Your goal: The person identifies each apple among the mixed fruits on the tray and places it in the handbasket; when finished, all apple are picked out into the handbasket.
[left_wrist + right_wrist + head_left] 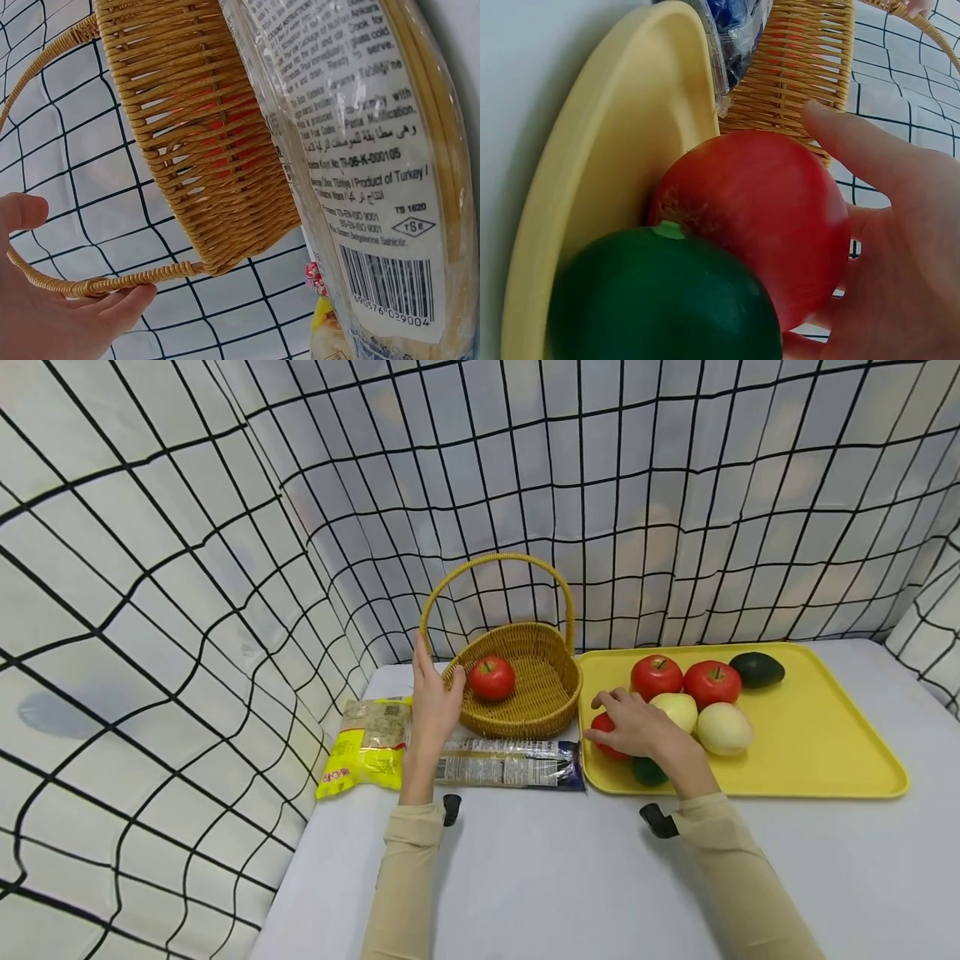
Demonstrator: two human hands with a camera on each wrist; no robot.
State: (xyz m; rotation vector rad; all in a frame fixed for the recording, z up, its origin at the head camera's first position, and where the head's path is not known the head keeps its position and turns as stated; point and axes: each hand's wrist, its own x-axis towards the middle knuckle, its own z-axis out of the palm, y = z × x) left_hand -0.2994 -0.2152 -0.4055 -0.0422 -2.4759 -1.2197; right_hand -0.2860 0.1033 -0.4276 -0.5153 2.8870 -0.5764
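My left hand (pixel 437 700) is at the left side of the wicker basket (pixel 558 710). In the left wrist view its nearly straight fingers (pixel 127 311) touch the basket's arched handle (pixel 142 276), with the thumb apart. A red apple (pixel 492 678) lies inside the basket. Over the yellow tray's left end, my right hand (pixel 636 724) curls its fingers round another red apple (pixel 761 217); its far side is hidden. Against that apple sits a dark green avocado (pixel 664 300) with a light green stem end.
Further along the tray (pixel 817 743) are two red apples (pixel 657 677), two pale yellow round fruits (pixel 724 729) and another avocado (pixel 757 669). A pasta packet (pixel 510 763) lies before the basket, a yellow bag (pixel 367 743) left of it. Black-grid netting (pixel 525 485) rises behind.
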